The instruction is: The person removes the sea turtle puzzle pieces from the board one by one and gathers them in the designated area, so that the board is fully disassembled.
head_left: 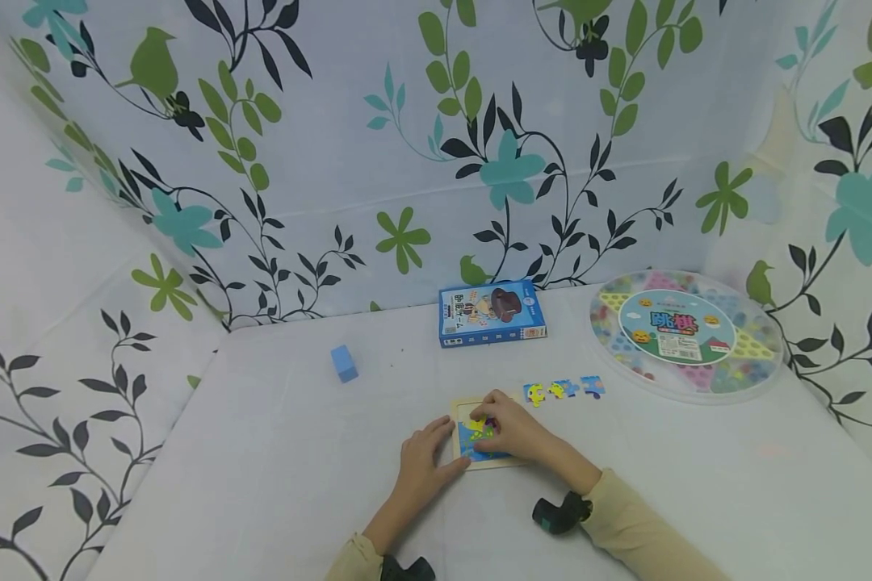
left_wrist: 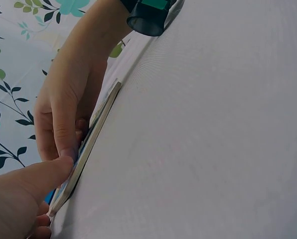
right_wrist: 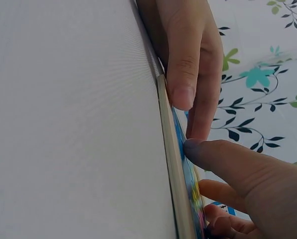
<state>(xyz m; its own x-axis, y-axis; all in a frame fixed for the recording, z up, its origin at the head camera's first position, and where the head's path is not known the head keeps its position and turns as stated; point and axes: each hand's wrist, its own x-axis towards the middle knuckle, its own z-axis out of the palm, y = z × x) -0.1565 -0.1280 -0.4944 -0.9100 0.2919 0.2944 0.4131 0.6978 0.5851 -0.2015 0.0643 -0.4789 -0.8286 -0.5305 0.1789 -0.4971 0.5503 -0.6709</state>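
Note:
A small wooden-framed jigsaw puzzle lies on the white table, with blue, yellow and green pieces inside its pale rim. My left hand rests at its left side, thumb on the near corner and fairly straight fingers along the edge. Over the picture, my right hand touches the pieces with bent fingers and the thumb set apart. Whether a piece is pinched there is hidden. Loose puzzle pieces lie in a row beyond the right hand. From low down, the right wrist view shows the puzzle's pale frame edge-on.
Behind the puzzle lies a blue printed box. At the back right is a round, clear-lidded game set with coloured contents. A small blue block sits left of centre. A patterned cloth hangs along the table's back edge.

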